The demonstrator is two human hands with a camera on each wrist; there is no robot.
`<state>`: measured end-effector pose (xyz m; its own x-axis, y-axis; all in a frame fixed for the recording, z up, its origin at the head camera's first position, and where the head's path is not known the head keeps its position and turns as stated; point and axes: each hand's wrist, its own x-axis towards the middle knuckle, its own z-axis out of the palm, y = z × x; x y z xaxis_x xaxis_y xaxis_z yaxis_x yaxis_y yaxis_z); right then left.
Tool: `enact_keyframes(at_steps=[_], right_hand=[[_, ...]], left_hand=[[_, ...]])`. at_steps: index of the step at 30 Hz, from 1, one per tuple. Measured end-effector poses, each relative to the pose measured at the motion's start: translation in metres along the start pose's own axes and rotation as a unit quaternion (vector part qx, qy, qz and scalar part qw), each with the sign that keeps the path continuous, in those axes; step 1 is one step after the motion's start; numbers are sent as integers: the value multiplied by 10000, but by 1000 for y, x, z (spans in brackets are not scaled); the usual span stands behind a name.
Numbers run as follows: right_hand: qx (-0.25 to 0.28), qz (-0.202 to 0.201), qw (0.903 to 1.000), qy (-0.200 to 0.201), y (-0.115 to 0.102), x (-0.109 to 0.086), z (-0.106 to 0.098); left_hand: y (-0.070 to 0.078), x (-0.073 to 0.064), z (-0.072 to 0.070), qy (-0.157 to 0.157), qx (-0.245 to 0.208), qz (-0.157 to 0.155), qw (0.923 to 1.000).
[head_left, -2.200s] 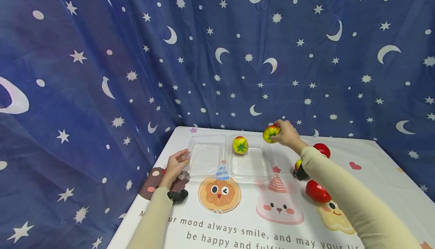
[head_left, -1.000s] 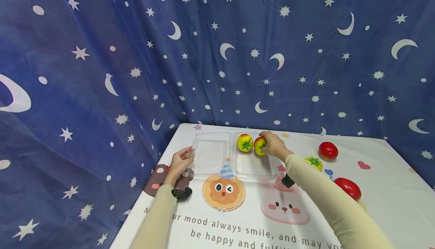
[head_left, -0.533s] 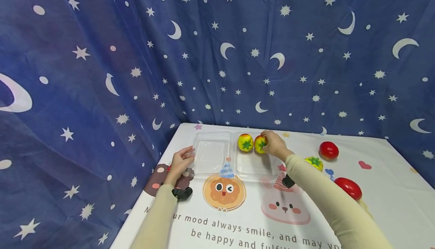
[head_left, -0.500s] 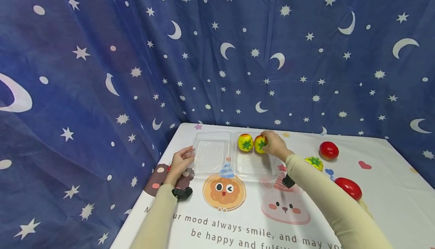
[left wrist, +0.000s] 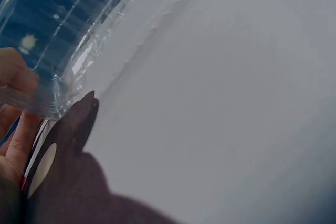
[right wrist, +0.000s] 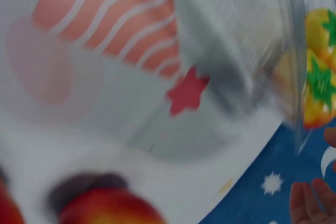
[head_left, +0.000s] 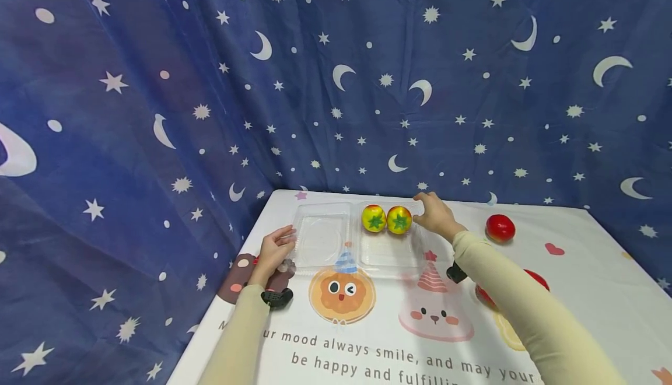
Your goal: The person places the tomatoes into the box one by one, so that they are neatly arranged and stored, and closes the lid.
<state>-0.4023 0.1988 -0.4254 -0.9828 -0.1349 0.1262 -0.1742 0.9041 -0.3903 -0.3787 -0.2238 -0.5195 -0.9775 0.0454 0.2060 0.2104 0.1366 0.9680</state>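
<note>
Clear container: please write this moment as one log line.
two yellow fruits: in right half of clear container; right hand: beside fruits, empty; left hand: at container's left edge

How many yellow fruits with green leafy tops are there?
2 show clearly, in the right half of the clear box: the left fruit, and the right fruit beside the right hand. A blurred red-yellow object could be another; more may hide behind the right sleeve.
</note>
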Motion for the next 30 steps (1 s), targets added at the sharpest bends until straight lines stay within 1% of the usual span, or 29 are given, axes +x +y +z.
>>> enact_keyframes(at_steps=[4, 8, 11, 14, 17, 20, 24, 27, 30], right_hand=[[-69, 75, 9999, 8, 18, -7, -15], [-81, 205, 9997, 61, 40, -18, -29], [-50, 433, 9990, 95, 58, -28, -39], [-50, 721, 9974, 67, 78, -39, -44], [15, 1016, 9948, -107, 96, -48, -45], [137, 1122, 9929, -361, 110, -56, -46], [305, 988, 9926, -644, 122, -63, -47], [474, 876, 9921, -759, 127, -65, -48], [790, 886, 9886, -929, 130, -68, -50]], left_hand=[[-17, 7, -1, 130, 113, -19, 9998], [-21, 8, -1, 222, 138, 6, 9997], [-21, 7, -1, 265, 120, -20, 9996], [-19, 7, 0, 229, 184, -101, 9995], [-20, 6, 0, 145, 173, -120, 9997], [-21, 6, 0, 86, 75, -102, 9999], [-21, 5, 1, 113, 138, -88, 9998], [-17, 4, 3, 159, 242, 4, 9996], [-2, -2, 3, 58, 172, 0, 9998]])
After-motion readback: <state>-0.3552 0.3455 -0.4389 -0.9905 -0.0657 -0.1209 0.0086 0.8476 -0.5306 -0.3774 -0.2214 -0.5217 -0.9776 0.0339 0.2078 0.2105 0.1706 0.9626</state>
